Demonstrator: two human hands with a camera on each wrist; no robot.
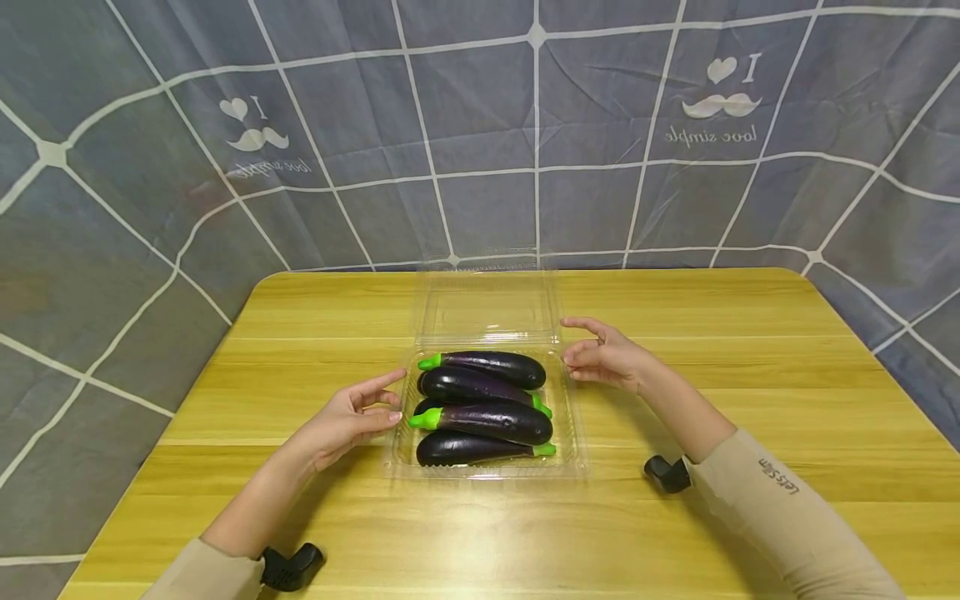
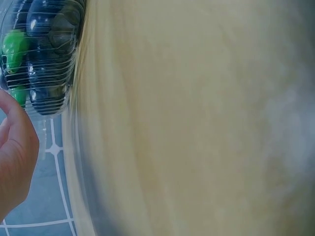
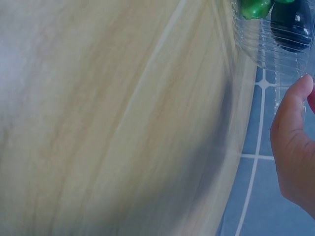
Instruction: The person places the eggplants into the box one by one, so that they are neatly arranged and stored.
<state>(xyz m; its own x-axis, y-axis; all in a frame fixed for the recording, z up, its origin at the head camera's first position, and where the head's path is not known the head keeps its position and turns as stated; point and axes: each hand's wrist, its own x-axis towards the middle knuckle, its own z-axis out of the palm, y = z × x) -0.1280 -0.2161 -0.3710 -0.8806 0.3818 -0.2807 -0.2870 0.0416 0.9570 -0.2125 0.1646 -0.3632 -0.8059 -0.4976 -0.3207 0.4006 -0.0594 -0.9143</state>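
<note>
A clear plastic clamshell box point(image 1: 576, 450) lies on the table with its lid point(image 1: 487, 304) raised at the back. Several dark purple eggplants point(image 1: 495, 422) with bright green caps are stacked crosswise in its base. At the left side is my left hand point(image 1: 352, 421), index finger straight along the rim and thumb tip at the wall. My right hand point(image 1: 603, 357) is by the back right corner, its index finger pointing at the lid's side and its other fingers bent near the rim. In the right wrist view, an eggplant point(image 3: 291, 27) shows through the ribbed wall.
The wooden table point(image 1: 750, 375) extends around the box on all sides. A grey curtain point(image 1: 480, 125) with white grid lines hangs behind and beside the table. Black wrist cameras point(image 1: 292, 568) are strapped below both beige sleeves point(image 1: 780, 508).
</note>
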